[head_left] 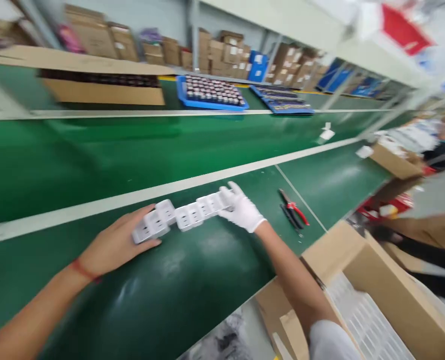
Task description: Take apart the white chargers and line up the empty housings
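Left hand (115,242) grips one end of the white blocks (195,213), gloved right hand (240,207) the other. Even pressure (light) likely helps.

Small white blocks (195,213) with dark slots in their upper faces form a stepped, slanting row on the green worktop (192,290); the leftmost ones sit staggered, just beside the straighter right-hand stretch.
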A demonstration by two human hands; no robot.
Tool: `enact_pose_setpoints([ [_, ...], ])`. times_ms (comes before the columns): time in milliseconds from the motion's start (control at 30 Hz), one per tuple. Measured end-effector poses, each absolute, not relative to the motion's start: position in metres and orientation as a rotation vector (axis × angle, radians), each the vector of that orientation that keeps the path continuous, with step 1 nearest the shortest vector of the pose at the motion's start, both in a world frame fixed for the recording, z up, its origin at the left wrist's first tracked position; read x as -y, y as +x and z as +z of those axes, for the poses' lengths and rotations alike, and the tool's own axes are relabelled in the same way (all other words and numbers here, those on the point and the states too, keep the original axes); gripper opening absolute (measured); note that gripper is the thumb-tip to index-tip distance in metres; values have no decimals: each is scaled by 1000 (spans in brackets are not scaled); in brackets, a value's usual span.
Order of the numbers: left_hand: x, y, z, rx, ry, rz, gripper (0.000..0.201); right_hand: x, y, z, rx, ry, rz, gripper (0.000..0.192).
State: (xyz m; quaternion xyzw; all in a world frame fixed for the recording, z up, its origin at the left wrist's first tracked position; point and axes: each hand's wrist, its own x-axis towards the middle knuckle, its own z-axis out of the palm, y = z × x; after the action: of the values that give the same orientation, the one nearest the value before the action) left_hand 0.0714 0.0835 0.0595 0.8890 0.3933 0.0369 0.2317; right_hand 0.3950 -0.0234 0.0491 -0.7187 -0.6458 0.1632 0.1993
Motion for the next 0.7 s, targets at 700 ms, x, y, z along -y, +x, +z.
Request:
enact_pose_setpoints([
  [700, -85, 133, 68, -1102, 2630, -142, 60, 23, 406, 48, 1738, -2099, 455, 80],
])
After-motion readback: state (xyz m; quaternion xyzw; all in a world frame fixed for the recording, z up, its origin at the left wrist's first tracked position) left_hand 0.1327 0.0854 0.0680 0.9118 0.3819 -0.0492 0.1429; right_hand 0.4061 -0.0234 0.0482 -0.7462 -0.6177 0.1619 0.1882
